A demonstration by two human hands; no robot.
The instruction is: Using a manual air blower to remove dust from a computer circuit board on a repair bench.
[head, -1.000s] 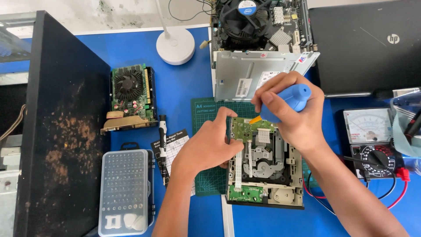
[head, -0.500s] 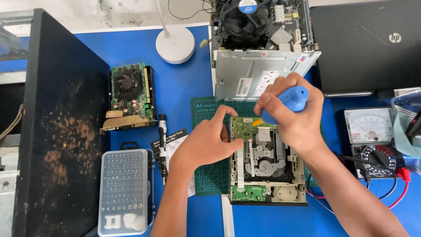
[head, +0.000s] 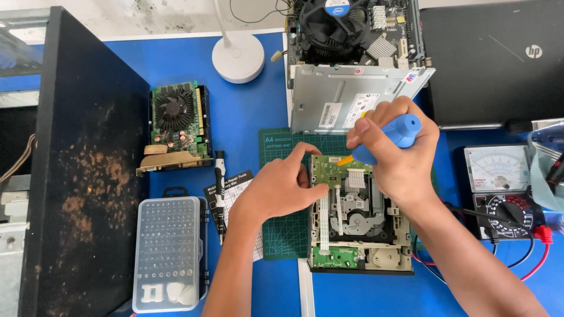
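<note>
An opened optical disc drive (head: 358, 229) lies on a green cutting mat (head: 282, 229) on the blue table. My right hand (head: 399, 158) grips a blue-handled screwdriver (head: 388, 136) with an orange collar, its tip down on the small green circuit board (head: 332, 170) at the drive's far end. My left hand (head: 282, 188) rests on the drive's left edge, its fingers touching that board. A white ribbon cable (head: 324, 220) runs along the drive's left side.
The drive's grey metal cover (head: 346, 100) lies behind, with a motherboard and fan (head: 346, 26) beyond it. A graphics card (head: 176, 126), a bit-set case (head: 168, 252), a black screwdriver (head: 219, 194), a white lamp base (head: 238, 57), a black panel (head: 82, 164), a laptop (head: 499, 58) and a multimeter (head: 499, 188) surround the mat.
My right hand has shifted slightly with the screwdriver over the circuit board. My left hand stays on the drive's left edge. The view has drifted a little.
</note>
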